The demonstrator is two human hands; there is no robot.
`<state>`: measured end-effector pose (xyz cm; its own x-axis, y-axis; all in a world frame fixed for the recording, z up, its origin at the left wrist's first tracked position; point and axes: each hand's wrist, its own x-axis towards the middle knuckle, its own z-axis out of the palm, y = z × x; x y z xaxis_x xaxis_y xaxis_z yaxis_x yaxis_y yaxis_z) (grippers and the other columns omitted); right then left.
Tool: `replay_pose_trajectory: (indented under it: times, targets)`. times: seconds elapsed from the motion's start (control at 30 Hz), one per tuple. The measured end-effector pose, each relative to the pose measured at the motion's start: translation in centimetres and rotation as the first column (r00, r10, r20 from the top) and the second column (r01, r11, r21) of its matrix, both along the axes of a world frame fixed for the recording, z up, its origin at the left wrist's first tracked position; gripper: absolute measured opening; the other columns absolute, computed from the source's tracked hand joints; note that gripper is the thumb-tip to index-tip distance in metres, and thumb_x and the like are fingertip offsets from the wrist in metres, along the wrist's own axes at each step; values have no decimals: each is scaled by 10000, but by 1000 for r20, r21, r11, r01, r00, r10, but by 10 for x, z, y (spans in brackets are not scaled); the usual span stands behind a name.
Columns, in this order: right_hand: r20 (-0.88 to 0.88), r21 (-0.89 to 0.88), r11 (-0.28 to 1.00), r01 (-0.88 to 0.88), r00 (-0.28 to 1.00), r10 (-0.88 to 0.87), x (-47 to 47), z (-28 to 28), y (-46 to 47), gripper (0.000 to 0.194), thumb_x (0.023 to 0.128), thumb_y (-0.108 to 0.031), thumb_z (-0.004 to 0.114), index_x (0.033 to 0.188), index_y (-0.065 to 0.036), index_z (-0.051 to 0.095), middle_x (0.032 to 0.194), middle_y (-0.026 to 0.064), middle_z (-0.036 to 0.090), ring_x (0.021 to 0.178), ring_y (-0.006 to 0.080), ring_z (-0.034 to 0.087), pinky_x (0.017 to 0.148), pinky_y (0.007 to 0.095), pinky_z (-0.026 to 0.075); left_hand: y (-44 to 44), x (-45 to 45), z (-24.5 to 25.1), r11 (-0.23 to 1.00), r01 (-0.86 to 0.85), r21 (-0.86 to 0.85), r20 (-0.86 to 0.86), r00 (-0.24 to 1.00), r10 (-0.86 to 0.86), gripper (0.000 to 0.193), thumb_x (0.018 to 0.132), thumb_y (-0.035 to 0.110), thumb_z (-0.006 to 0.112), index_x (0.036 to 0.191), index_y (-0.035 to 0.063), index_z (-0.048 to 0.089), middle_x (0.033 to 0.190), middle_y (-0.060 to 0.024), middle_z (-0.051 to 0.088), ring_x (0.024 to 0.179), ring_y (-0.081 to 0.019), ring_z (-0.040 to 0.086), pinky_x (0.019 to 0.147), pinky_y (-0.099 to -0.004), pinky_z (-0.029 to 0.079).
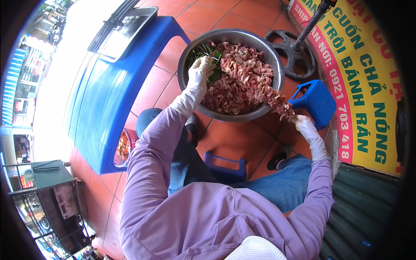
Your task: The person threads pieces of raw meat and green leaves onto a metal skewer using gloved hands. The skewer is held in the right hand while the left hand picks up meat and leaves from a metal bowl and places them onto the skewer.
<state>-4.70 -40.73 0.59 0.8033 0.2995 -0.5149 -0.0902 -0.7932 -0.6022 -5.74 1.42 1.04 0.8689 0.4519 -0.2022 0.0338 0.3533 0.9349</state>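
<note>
A wide steel bowl in front of me holds sliced raw meat and a clump of green leaves along its left side. Packed meat pieces form a long skewer that slants across the bowl and over its lower right rim. At its lower right end, my gloved right hand grips the skewer. My left hand, also in a white glove, is over the leaves by the skewer's upper left end, where a bit of bare metal shows. What its fingers hold is hidden.
A blue plastic table with a metal tray stands on the left. Beneath it is a red basket. Small blue stools sit at the right and between my legs. A black wheel-shaped base and a printed yellow sign are to the right.
</note>
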Motion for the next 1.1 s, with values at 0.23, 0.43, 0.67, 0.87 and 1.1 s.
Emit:
replay_pose_trajectory:
  times: [0.23,0.43,0.67,0.87,1.1]
  targets:
    - [191,109,989,-97,979,76,-1,-34,-13,305,942,-293,579,1103,-52,675,664,-31,510,578,66,375,548,261,345,0,17,-10,950,228,-213,32,974,-226,242,880,234,669,1061,78,626,1062,-20,617,941,-178,568,899,-377,456]
    - [47,60,998,-17,999,15,0,-16,1,303,960,-308,556,1100,-68,677,618,-73,420,546,54,330,504,245,293,12,21,-13,943,294,-156,55,956,-289,261,882,249,669,1077,78,642,1085,-25,647,1010,-177,574,918,-364,437]
    - [190,24,997,-75,979,69,2,-29,-15,263,944,-245,567,1110,-71,673,601,-75,411,526,47,326,484,246,279,19,2,-6,698,570,435,-292,822,-489,324,896,320,646,1053,36,661,945,-53,685,877,-182,636,825,-325,488]
    - [-11,57,997,48,999,-47,1,-19,-6,248,942,-243,566,1096,-83,676,571,-72,369,510,46,308,474,248,265,11,-30,-37,-116,477,871,-453,691,-563,297,776,211,645,1045,84,658,998,-122,617,972,-319,597,857,-396,478]
    - [117,41,998,-44,992,39,0,-10,-1,281,942,-253,575,1128,-60,661,672,-29,510,619,72,411,602,271,371,2,-20,-40,-178,708,683,-712,592,-378,230,728,237,687,921,113,709,821,-116,664,823,-296,648,752,-390,514]
